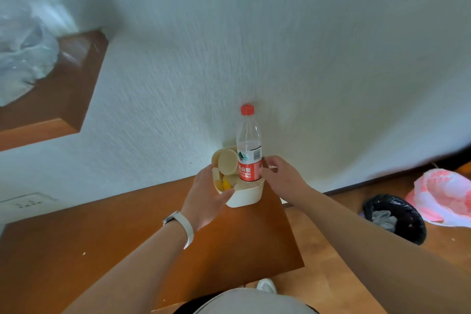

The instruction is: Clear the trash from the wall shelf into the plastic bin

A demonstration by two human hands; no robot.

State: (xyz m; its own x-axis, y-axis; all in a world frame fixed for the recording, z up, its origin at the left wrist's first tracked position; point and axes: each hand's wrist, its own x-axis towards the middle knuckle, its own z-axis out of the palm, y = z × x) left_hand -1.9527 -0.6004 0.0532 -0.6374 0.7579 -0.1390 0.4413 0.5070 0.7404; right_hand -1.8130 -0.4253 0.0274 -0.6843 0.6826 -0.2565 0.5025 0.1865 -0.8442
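Note:
A small cream plastic bin (246, 199) stands at the far right corner of a brown wooden surface (127, 250), against the white wall. In it stand a clear water bottle (249, 145) with a red cap and red label, a tilted paper cup (227, 162) and a yellow scrap (225, 185). My left hand (207, 196) grips the bin's left side, thumb over the rim. My right hand (283, 178) holds the bin's right edge beside the bottle, fingers curled. A brown wall shelf (66, 99) at upper left carries a crumpled clear plastic bag (23, 58).
On the wooden floor at right stands a round bin with a black liner (397, 216), and a pink and white plastic bag (446, 196) lies beside it. A wall socket (28, 202) sits at the left. My white shoe (266, 285) shows below the surface's edge.

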